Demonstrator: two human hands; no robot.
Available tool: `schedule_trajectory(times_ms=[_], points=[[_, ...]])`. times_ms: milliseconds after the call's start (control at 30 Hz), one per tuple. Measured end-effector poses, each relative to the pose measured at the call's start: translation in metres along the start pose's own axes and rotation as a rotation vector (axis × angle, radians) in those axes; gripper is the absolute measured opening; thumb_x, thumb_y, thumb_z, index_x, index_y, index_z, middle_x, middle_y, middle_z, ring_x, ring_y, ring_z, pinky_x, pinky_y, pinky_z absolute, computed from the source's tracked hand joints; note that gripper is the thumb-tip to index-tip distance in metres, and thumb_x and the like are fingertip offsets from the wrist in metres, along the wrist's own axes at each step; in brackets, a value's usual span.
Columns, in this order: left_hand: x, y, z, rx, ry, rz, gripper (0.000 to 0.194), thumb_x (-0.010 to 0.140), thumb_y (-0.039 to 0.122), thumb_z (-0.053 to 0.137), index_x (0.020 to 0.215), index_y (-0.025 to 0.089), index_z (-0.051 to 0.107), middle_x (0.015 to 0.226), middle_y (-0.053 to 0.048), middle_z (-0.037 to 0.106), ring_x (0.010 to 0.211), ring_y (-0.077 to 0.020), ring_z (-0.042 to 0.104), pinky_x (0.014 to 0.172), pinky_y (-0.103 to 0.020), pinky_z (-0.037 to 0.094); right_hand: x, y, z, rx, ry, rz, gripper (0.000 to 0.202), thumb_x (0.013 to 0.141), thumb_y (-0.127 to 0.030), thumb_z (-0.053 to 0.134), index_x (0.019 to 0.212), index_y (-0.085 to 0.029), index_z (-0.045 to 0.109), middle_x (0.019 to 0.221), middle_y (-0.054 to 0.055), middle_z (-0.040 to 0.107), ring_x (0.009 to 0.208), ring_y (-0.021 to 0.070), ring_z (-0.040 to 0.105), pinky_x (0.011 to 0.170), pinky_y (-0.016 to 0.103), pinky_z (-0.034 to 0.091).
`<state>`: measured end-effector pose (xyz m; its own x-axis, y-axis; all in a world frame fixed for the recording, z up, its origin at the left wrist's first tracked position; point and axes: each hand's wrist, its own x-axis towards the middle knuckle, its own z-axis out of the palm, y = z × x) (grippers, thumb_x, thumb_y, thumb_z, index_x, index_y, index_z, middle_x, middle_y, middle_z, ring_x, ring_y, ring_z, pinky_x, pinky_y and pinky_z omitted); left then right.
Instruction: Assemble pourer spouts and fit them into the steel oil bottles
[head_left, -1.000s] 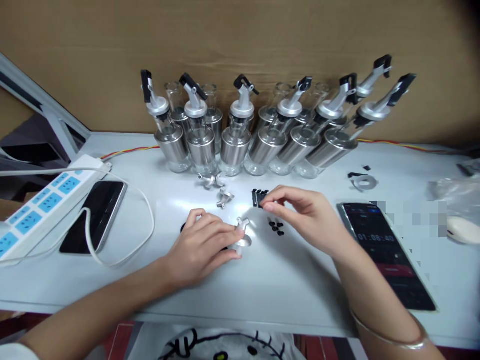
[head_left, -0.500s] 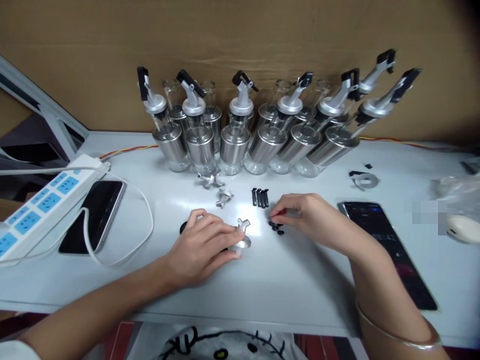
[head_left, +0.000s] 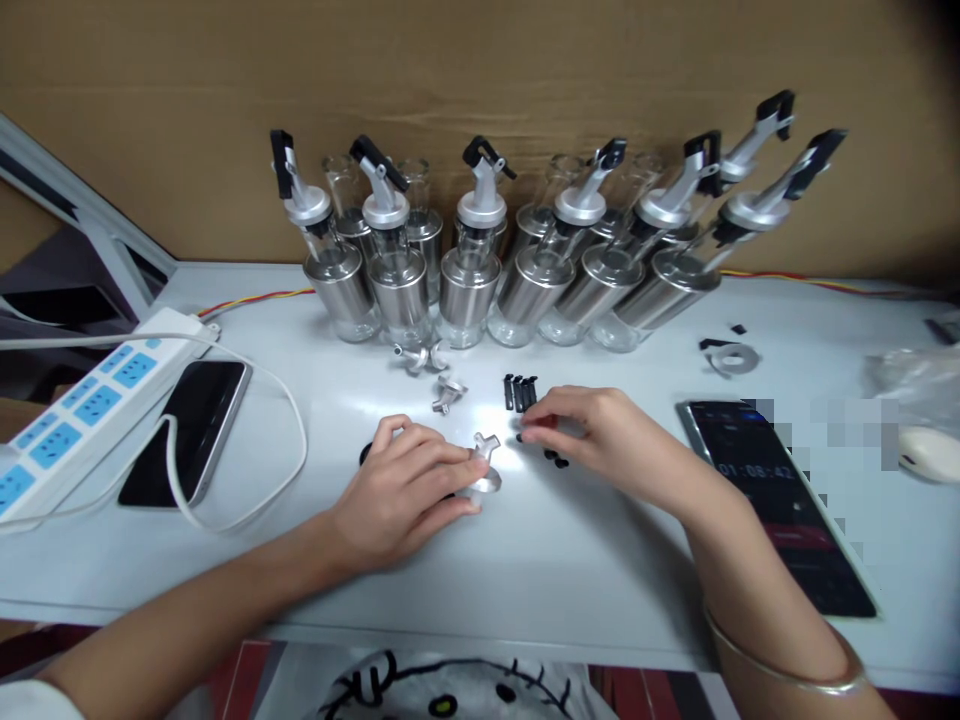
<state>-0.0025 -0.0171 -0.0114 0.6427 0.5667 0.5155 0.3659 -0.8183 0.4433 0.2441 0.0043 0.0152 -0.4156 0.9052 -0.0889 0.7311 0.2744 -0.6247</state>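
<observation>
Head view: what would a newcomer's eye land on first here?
Probably the row of steel-sleeved glass bottles topped with black-levered pourers, along the back of the table. Next, front and centre, the left hand holds a silver metal spout piece, while the right hand pinches a small black part beside it.

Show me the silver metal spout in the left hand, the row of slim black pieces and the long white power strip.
Silver metal spout (head_left: 490, 482), head view: its round base.
Slim black pieces (head_left: 519, 394), head view: one piece's middle.
Long white power strip (head_left: 97, 404), head view: a blue socket.
</observation>
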Motion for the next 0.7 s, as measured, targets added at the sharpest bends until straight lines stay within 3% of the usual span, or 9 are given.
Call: schedule_trajectory(times_ms=[100, 300, 533, 700], points=[[0.0, 0.0, 0.0, 0.01, 0.004, 0.007, 0.018, 0.092, 0.026, 0.056, 0.108, 0.018, 0.057, 0.094, -0.003, 0.07, 0.084, -0.0163, 0.057, 0.083, -0.035, 0.035, 0.0, 0.001, 0.001, 0.016, 0.004, -0.02, 0.008, 0.08, -0.019, 0.066, 0.086, -0.02, 0.072, 0.081, 0.004, 0.069, 0.072, 0.0167, 0.063, 0.067, 0.028, 0.047], [0.0, 0.0, -0.001, 0.007, 0.001, 0.008, 0.018, 0.093, 0.026, 0.055, 0.109, 0.018, 0.057, 0.096, -0.004, 0.07, 0.085, -0.0163, 0.056, 0.083, -0.035, 0.034, 0.0, -0.004, -0.003, 0.014, 0.043, -0.033, 0.014, 0.082, -0.011, 0.057, 0.081, -0.019, 0.068, 0.079, 0.003, 0.067, 0.071, 0.0151, 0.061, 0.066, 0.027, 0.046], [0.0, 0.0, -0.001, 0.018, -0.004, 0.003, 0.018, 0.093, 0.026, 0.056, 0.109, 0.018, 0.057, 0.095, -0.003, 0.07, 0.085, -0.0163, 0.057, 0.084, -0.035, 0.034, -0.001, -0.005, 0.005, 0.04, -0.015, -0.054, 0.014, 0.08, -0.02, 0.065, 0.091, -0.02, 0.072, 0.086, 0.006, 0.066, 0.075, 0.0175, 0.061, 0.067, 0.029, 0.047], [0.001, 0.0, 0.0, 0.017, -0.002, 0.002, 0.018, 0.093, 0.026, 0.055, 0.109, 0.018, 0.057, 0.095, -0.003, 0.07, 0.084, -0.0167, 0.057, 0.084, -0.035, 0.033, 0.0, -0.004, 0.012, 0.021, -0.016, -0.056, 0.013, 0.081, -0.016, 0.062, 0.087, -0.02, 0.072, 0.085, 0.005, 0.065, 0.076, 0.0174, 0.061, 0.067, 0.028, 0.047]])
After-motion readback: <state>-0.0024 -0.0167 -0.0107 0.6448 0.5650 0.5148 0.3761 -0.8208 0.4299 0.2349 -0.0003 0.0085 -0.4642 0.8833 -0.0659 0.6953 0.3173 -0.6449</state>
